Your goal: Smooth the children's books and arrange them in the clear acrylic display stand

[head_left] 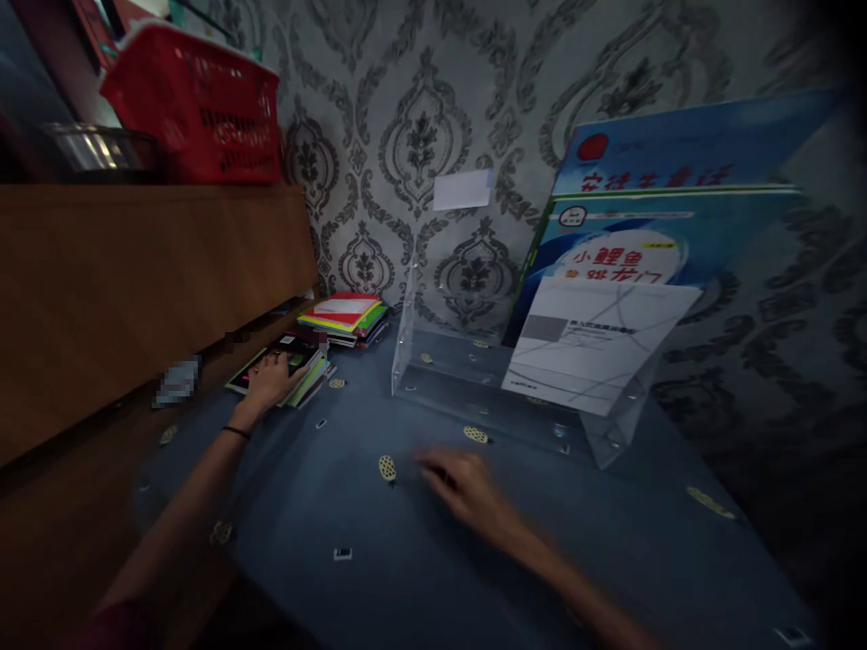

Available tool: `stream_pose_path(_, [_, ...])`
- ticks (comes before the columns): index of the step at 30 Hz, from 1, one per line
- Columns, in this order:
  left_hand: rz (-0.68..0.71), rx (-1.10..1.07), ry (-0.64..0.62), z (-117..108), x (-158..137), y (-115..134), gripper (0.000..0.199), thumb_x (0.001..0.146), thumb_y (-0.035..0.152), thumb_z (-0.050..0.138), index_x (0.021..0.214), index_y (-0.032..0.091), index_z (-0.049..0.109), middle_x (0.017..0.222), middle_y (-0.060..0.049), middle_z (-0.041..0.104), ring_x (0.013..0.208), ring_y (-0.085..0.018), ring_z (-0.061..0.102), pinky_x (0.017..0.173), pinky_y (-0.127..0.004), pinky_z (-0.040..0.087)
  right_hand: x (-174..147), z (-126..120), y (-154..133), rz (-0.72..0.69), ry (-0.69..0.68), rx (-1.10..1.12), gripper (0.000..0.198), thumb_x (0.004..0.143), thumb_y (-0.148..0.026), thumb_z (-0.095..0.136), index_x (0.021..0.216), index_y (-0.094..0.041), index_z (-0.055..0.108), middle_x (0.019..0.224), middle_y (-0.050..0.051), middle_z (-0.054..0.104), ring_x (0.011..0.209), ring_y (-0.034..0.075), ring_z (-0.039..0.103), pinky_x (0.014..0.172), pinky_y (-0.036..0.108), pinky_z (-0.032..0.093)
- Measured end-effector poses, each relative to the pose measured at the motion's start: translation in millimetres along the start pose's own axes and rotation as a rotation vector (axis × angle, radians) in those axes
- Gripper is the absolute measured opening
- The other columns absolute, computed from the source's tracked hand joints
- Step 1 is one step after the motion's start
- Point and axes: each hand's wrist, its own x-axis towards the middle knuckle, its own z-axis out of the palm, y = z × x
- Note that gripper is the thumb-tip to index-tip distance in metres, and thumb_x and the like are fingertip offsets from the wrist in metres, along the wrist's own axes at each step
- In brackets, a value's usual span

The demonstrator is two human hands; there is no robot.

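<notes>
On top of a low stack of books (308, 379) at the left of the table lies my left hand (271, 372), its fingers spread over the dark upper cover. A dark band circles that wrist. My right hand (464, 478) is over the middle of the table, in front of a clear acrylic book stand (405, 338). It is blurred by motion; its fingers are loosely bent, with a gap between thumb and fingers and nothing visible in them. Leaning at the stand's right end are a white booklet (589, 361), a blue picture book (610, 230) and another blue book (623, 149) behind it.
A second pile of colourful books (349, 311) sits by the patterned wall (420, 117). To the left, a wooden cabinet (149, 289) carries a red plastic basket (196, 104) and a metal bowl (101, 149). A blue patterned cloth (420, 560) covers the table.
</notes>
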Motion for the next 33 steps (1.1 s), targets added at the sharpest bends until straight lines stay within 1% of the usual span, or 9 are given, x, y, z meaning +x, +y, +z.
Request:
stream_pose_path(3, [0.016,0.021,-0.101,5.2,0.0,-14.4,0.064,0.096,0.056,0.04,0.141,0.011,0.047,0.151,-0.024,0.049,0.142,-0.037,0.043,0.108,-0.055,0.041,-18.9,31.5,-0.2,0.031,-0.042,-0.012,0.03,0.096,-0.018,0.049,0.112,-0.022,0.074,0.108,0.009,0.078,0.102,0.024,0.073,0.09,0.037,0.057])
stream_pose_path(6, [0.038,0.054,-0.157,8.1,-3.1,-15.4,0.074,0.093,0.058,0.044,0.147,0.008,0.04,0.157,-0.027,0.039,0.148,-0.041,0.033,0.11,-0.06,0.037,-31.9,43.8,2.0,0.044,0.001,-0.031,0.03,0.097,-0.02,0.049,0.112,-0.021,0.074,0.107,0.01,0.077,0.108,0.026,0.071,0.092,0.041,0.058])
stream_pose_path(9, [0.062,0.092,-0.194,6.9,-6.1,-13.5,0.079,0.091,0.057,0.048,0.15,0.006,0.036,0.157,-0.028,0.037,0.148,-0.042,0.032,0.108,-0.062,0.039,-35.3,43.0,3.8,0.047,-0.003,-0.019,0.029,0.097,-0.021,0.05,0.113,-0.021,0.073,0.104,0.008,0.078,0.115,0.027,0.069,0.094,0.042,0.058])
stream_pose_path(13, [0.091,0.118,-0.187,1.2,-10.6,-13.2,0.074,0.091,0.052,0.051,0.149,0.008,0.039,0.156,-0.026,0.04,0.146,-0.038,0.038,0.109,-0.054,0.041,-34.2,38.6,1.9,0.044,0.001,0.002,0.029,0.098,-0.021,0.049,0.113,-0.02,0.074,0.105,0.008,0.078,0.112,0.026,0.07,0.095,0.042,0.058])
stream_pose_path(17, [0.118,0.154,-0.183,-7.4,-17.2,-10.2,0.057,0.093,0.04,0.051,0.14,0.009,0.051,0.149,-0.023,0.051,0.139,-0.035,0.049,0.108,-0.045,0.044,-33.1,38.4,-0.6,0.019,0.031,0.006,0.028,0.097,-0.019,0.049,0.11,-0.021,0.074,0.103,0.008,0.078,0.103,0.024,0.073,0.089,0.038,0.06])
stream_pose_path(21, [0.146,0.199,-0.194,-15.1,-27.4,-2.5,0.038,0.094,0.015,0.041,0.125,0.009,0.062,0.126,-0.022,0.068,0.119,-0.032,0.066,0.1,-0.04,0.05,-32.3,39.1,0.1,-0.003,0.039,0.002,0.029,0.097,-0.018,0.048,0.107,-0.022,0.075,0.097,0.007,0.078,0.099,0.023,0.074,0.085,0.034,0.06])
stream_pose_path(26, [0.193,0.215,-0.177,-20.7,-50.6,6.7,0.048,0.092,0.001,0.034,0.132,0.01,0.058,0.129,-0.022,0.067,0.115,-0.03,0.068,0.096,-0.041,0.053,-34.2,38.1,1.2,0.017,0.024,-0.027,0.029,0.097,-0.021,0.05,0.112,-0.02,0.075,0.108,0.009,0.078,0.113,0.026,0.07,0.095,0.04,0.058])
stream_pose_path(30, [0.223,0.214,-0.187,-21.6,-78.5,6.4,0.057,0.091,-0.001,0.029,0.144,0.01,0.049,0.143,-0.021,0.059,0.127,-0.029,0.062,0.101,-0.041,0.052,-34.6,37.8,1.1,0.01,0.046,-0.032,0.029,0.097,-0.02,0.05,0.111,-0.022,0.075,0.106,0.009,0.078,0.111,0.027,0.071,0.092,0.041,0.06])
stream_pose_path(33, [0.275,0.187,-0.189,-16.1,-105.6,-0.2,0.063,0.088,-0.001,0.033,0.148,0.014,0.047,0.149,-0.015,0.054,0.137,-0.028,0.054,0.107,-0.039,0.049,-33.2,37.5,0.8,0.005,0.05,-0.015,0.028,0.096,-0.02,0.051,0.111,-0.022,0.075,0.104,0.009,0.079,0.11,0.027,0.072,0.093,0.042,0.059])
